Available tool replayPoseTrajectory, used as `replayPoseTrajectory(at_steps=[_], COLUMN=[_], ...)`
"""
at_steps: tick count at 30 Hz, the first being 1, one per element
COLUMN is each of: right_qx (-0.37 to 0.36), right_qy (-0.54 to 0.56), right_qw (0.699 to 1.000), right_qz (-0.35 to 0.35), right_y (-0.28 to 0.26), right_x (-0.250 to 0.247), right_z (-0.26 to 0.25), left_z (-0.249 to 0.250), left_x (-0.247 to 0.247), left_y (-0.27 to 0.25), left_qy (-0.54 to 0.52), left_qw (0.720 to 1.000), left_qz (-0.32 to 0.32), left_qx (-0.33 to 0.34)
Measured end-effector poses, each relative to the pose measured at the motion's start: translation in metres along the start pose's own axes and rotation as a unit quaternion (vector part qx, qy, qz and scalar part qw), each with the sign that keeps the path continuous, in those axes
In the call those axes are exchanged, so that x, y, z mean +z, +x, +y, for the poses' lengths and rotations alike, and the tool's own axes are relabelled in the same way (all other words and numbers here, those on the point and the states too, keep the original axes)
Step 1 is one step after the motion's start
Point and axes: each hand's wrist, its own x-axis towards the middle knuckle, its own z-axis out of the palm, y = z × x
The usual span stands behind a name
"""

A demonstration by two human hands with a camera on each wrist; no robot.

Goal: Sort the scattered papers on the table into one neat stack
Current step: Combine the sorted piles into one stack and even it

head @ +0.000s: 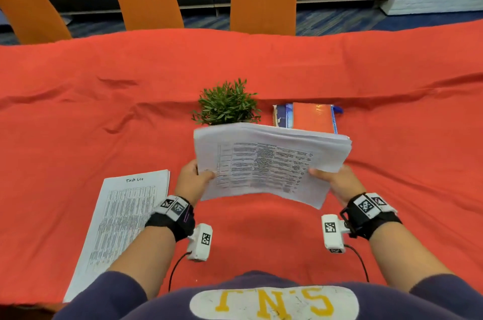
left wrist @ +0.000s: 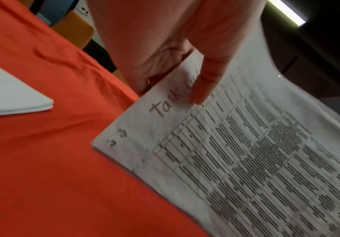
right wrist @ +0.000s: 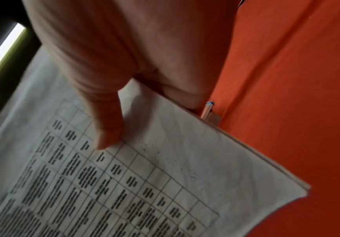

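My left hand (head: 192, 179) and right hand (head: 337, 183) each pinched a side of the thick sheaf of papers (head: 269, 165), thumbs on the printed top sheet, fingers curled beneath, holding it raised above the red-covered bench (head: 261, 236). A second pile of printed sheets (head: 122, 225) lay flat by my left forearm. Farther off stood a small plant (head: 226, 104) beside some books (head: 308, 117).

bright head view, dim blurred wrist views
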Motion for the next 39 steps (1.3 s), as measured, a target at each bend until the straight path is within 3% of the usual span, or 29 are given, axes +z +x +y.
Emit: replayPoseTrajectory(at_steps=[6, 11, 18, 22, 30, 36, 39], right_qx=[0.020, 0.023, 0.029, 0.036, 0.040, 0.030, -0.016], right_qy=[-0.075, -0.075, -0.089, -0.109, -0.120, -0.109, -0.143], right_qw=[0.997, 0.996, 0.995, 0.992, 0.991, 0.993, 0.989], right_qz=[0.005, 0.047, 0.047, 0.048, 0.045, 0.042, 0.041], right_y=[-0.005, 0.000, -0.001, 0.002, 0.005, 0.001, -0.004], right_x=[-0.006, 0.004, -0.002, -0.003, -0.001, 0.007, 0.009], right_z=[0.019, 0.028, 0.023, 0.025, 0.018, 0.012, 0.001], left_z=[-0.026, -0.027, -0.016, -0.005, -0.005, -0.004, -0.004], left_x=[0.012, 0.024, 0.005, 0.010, 0.009, 0.011, 0.010], left_y=[-0.013, -0.015, -0.013, -0.019, -0.009, -0.007, -0.005], left_qy=[-0.047, -0.084, -0.065, -0.119, -0.076, -0.077, -0.080], left_qw=[0.998, 0.993, 0.997, 0.988, 0.987, 0.987, 0.985], left_qz=[0.036, 0.065, 0.046, 0.093, 0.139, 0.136, 0.147], left_qx=[-0.017, -0.043, 0.012, 0.020, -0.014, -0.027, -0.028])
